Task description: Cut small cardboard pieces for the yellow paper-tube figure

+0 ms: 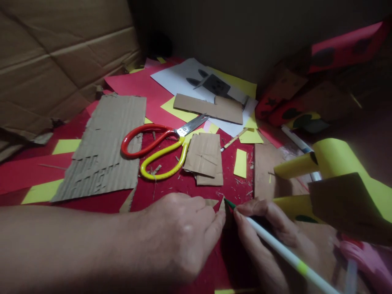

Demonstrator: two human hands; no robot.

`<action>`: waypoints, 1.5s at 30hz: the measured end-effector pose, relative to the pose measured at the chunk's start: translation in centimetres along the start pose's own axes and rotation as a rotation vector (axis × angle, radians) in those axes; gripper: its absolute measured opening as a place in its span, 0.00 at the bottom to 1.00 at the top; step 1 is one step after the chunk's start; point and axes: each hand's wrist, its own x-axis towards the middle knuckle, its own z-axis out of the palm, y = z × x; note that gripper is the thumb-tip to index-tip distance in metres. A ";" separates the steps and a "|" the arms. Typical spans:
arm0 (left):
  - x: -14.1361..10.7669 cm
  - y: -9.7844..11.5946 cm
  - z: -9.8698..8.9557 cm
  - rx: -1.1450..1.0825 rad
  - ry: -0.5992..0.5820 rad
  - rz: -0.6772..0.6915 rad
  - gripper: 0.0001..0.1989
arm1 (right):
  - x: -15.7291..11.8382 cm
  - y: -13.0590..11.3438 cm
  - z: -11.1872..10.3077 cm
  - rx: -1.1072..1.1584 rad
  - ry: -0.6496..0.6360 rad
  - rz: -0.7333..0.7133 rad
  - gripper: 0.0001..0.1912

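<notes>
My right hand (272, 228) is closed around a white-barrelled felt-tip pen (275, 241) with a green tip. That tip touches or nearly touches the pointed top of a small cardboard piece (224, 206). Fingers curled, my left hand (183, 232) presses the piece from its left side and hides most of it. Beyond the hands, two small stacked cardboard pieces (206, 155) lie on the red surface. Scissors (165, 147) with one red and one yellow handle rest beside them, blades slightly apart and pointing away to the right.
A corrugated cardboard sheet (104, 143) lies at the left. Behind are a cardboard strip (211, 108) and white paper with a dark rabbit-like drawing (214, 83). Yellow rolled paper shapes (330, 159) stand close at the right. Tall cardboard (61, 53) rises at the back left.
</notes>
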 end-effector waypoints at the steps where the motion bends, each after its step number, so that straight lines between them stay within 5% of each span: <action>1: 0.0 0.0 0.0 0.005 0.007 0.001 0.16 | 0.0 0.0 0.0 -0.002 -0.001 0.003 0.06; 38: 0.1 0.1 0.2 0.004 -0.002 -0.003 0.15 | 0.2 0.6 0.2 0.002 0.003 -0.076 0.03; 45: 0.0 0.1 0.1 0.016 -0.023 -0.015 0.18 | -0.1 0.6 -0.6 0.018 -0.017 0.077 0.05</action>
